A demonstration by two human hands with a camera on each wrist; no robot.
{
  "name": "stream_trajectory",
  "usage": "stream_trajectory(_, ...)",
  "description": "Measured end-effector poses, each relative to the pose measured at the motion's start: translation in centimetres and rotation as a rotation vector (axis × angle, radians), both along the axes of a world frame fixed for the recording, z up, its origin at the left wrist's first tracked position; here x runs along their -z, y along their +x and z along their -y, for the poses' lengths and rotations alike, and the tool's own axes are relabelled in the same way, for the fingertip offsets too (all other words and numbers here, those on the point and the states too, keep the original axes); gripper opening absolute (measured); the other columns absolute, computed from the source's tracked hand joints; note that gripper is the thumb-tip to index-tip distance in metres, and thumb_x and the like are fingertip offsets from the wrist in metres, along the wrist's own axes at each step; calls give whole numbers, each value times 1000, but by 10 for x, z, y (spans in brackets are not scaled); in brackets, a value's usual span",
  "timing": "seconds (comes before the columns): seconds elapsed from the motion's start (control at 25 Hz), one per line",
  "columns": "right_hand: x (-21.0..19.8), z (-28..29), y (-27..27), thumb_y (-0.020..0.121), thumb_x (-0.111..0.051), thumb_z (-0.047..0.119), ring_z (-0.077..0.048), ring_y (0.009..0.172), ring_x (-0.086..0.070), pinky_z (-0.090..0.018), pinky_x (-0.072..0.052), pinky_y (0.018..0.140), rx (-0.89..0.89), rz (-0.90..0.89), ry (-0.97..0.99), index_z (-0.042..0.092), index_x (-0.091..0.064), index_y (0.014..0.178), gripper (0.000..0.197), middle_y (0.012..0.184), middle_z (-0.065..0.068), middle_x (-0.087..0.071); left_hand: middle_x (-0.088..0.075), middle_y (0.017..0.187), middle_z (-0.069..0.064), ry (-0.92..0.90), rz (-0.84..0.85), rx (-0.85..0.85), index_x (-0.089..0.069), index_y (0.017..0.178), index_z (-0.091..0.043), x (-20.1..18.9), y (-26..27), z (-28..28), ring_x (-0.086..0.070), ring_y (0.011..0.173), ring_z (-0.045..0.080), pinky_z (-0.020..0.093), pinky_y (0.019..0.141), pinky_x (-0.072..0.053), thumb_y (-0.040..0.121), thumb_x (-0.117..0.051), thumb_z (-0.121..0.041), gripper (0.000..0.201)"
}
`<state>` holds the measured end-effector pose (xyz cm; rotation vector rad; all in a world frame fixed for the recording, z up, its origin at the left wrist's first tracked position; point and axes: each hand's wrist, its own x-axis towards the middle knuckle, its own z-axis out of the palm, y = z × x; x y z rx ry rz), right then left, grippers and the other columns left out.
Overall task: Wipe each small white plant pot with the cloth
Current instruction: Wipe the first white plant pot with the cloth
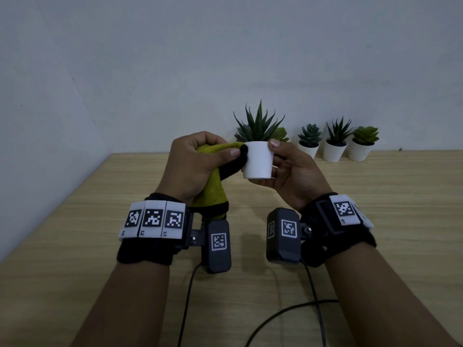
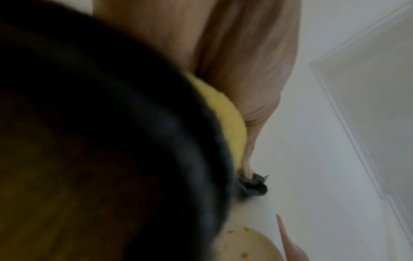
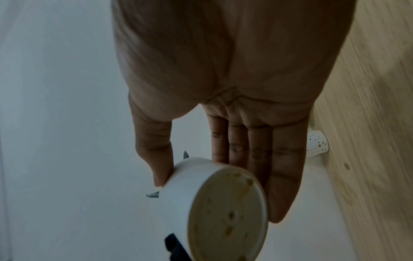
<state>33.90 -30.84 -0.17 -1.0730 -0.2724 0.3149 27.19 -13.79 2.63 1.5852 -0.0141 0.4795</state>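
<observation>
My right hand holds a small white pot with a spiky green plant up above the table, thumb on the rim and fingers behind its wall. My left hand grips a bunched yellow-green cloth with black edging and presses its black edge against the pot's left side. In the right wrist view the pot shows its stained underside, held between thumb and fingers. The cloth fills the left wrist view, with the pot's base at the bottom.
Three more small white pots with succulents stand in a row at the back right against the wall. Another plant shows behind the held pot. Black cables trail over the wooden table.
</observation>
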Motion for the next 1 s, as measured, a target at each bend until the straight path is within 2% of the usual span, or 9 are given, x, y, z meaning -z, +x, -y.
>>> stream_trajectory(0.04,0,0,0,75,-65,30,-29,89,-70,-40,-59,71,-5,4,-2,-1,-62,116,52,106,-18,-70,-71,70,5,-23,5,14,-67,75,-6,-1,0,-1,-68,68,17,29,63,-57,68,-80,-2,15)
stream_trajectory(0.16,0,1,1,75,-65,29,-28,87,-70,-39,-59,70,-3,11,33,3,-63,110,44,105,-17,-71,-70,68,-5,206,-42,104,-68,73,-10,0,-2,-1,-65,65,8,22,62,-54,66,-82,-6,16)
stream_trajectory(0.2,0,2,1,75,-65,28,-27,87,-70,-39,-59,71,-2,14,38,4,-64,108,42,105,-17,-71,-70,69,-5,225,-50,116,-68,73,-11,0,-3,1,-65,66,8,22,63,-54,65,-83,-7,17)
stream_trajectory(0.36,0,4,0,74,-64,27,-30,94,-68,-47,-56,82,-30,12,9,-1,-64,112,47,112,-21,-69,-70,66,-2,35,-10,76,-67,75,-6,0,-2,0,-67,64,11,23,60,-55,67,-79,-4,15)
stream_trajectory(0.52,1,2,0,74,-64,27,-29,90,-69,-42,-58,76,-7,39,22,7,-66,99,33,102,-15,-72,-70,71,-2,217,-61,161,-68,71,-13,0,-5,-1,-66,69,11,26,67,-56,56,-83,-19,22)
stream_trajectory(0.64,2,0,0,75,-64,28,-31,93,-68,-49,-56,83,-22,14,11,1,-64,109,44,108,-19,-70,-70,68,-1,79,-14,66,-68,75,-7,1,-1,-2,-67,66,13,27,63,-57,65,-81,-6,16)
stream_trajectory(0.72,1,0,0,75,-64,28,-30,93,-69,-49,-56,83,-33,21,11,1,-64,109,43,108,-18,-71,-70,66,0,-15,1,53,-67,77,-4,1,-1,-4,-67,64,13,26,60,-56,67,-79,-4,16)
stream_trajectory(0.88,0,0,1,75,-64,28,-31,91,-69,-43,-59,76,-7,19,45,5,-65,103,36,102,-16,-72,-70,73,1,234,-68,149,-69,74,-10,2,-3,-5,-66,69,12,26,66,-56,61,-83,-13,19)
stream_trajectory(1.0,0,0,0,75,-63,29,-31,93,-68,-45,-58,78,-31,-7,25,-2,-62,115,51,107,-20,-70,-70,70,3,50,-8,67,-68,76,-6,0,0,-4,-67,67,15,29,63,-58,63,-81,-9,19)
